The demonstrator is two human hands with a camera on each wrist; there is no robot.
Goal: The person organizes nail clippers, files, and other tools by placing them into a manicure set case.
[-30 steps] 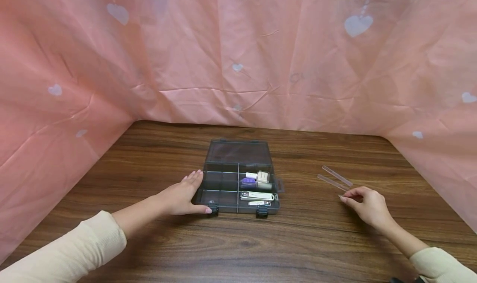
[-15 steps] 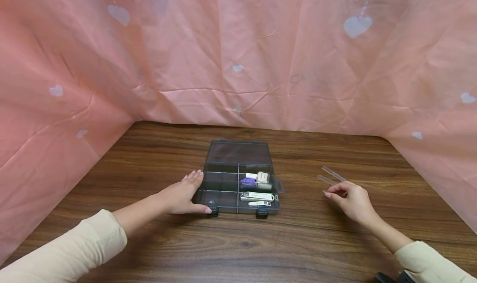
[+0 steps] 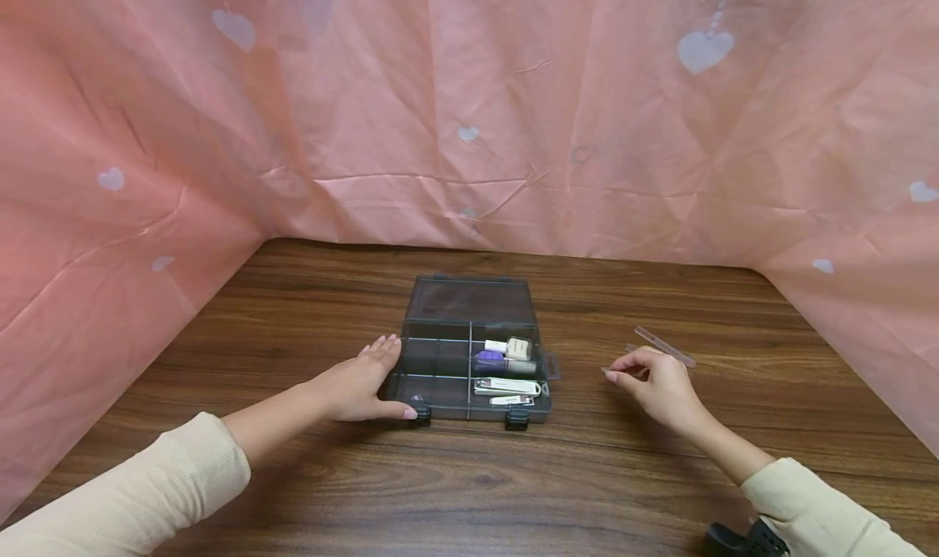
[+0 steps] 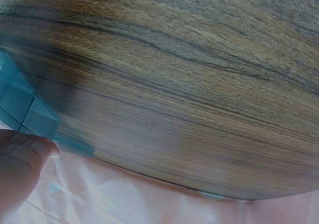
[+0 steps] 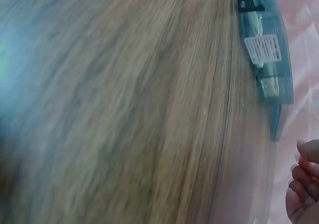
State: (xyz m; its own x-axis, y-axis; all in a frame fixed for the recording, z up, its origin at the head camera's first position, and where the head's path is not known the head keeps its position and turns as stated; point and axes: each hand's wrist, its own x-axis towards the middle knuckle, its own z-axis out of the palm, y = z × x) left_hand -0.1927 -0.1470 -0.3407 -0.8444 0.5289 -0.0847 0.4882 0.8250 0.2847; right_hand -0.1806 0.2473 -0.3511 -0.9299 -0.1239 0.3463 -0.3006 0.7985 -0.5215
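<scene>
My left hand [image 3: 355, 386] steadies the left side of an open, dark see-through compartment box [image 3: 434, 356], fingers straight and thumb at a front latch [image 3: 421, 412]. The left wrist view shows the same hand at the box edge. Between thumb and fingertips, my right hand [image 3: 659, 387] pinches a small clear piece [image 3: 606, 370], mostly hidden, right of the box. In the box's right compartments lie a purple nail polish bottle [image 3: 490, 362], a cream one [image 3: 518, 348], a large nail clipper [image 3: 506, 386] and a smaller nail clipper [image 3: 511, 400].
Two clear plastic strips lie beyond my right hand; one clear strip [image 3: 663, 346] shows fully, the other mostly covered by the hand. The box lid [image 3: 471, 298] is folded back. A pink curtain [image 3: 469, 92] with hearts surrounds the wooden table [image 3: 469, 484].
My right hand has moved left towards the box with the small clear piece, passing in front of the strips. The left hand and the box have stayed put.
</scene>
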